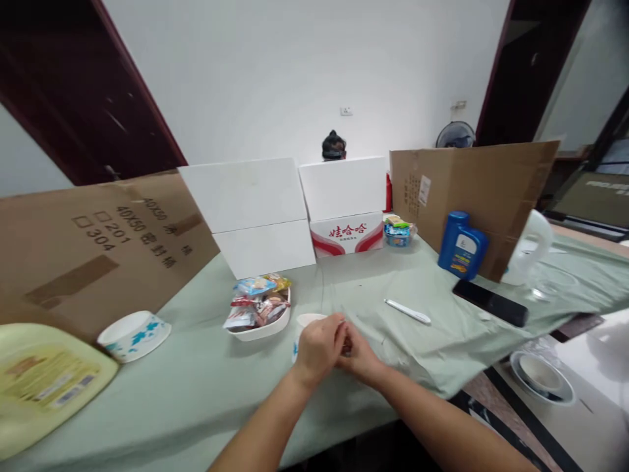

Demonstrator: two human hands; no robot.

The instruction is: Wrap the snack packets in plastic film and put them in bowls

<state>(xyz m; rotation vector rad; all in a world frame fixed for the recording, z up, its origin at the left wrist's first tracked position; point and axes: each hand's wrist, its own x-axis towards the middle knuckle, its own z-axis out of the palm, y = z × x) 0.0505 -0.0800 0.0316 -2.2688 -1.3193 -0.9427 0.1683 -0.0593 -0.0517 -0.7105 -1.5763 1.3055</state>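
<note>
Over the near middle of the table, my left hand (317,347) and my right hand (361,359) meet with their fingers closed together. A small dark reddish-brown bit shows between them; my fingers cover most of it, so its kind is hidden. Just behind my left hand, partly covered by it, is a white paper bowl (309,318) with blue marks. To its left stands a white oval dish (268,330) heaped with wrapped snacks (258,303). A slim white handled tool (407,311), perhaps a cutter, lies to the right of my hands.
White boards and a printed carton (346,235) stand across the back, cardboard (98,242) at left. A paper bowl (135,335) and yellow jug (49,387) are left. Rightward are a blue bottle (460,246), phone (490,301) and snack tub (398,236). A person's head (334,145) shows behind.
</note>
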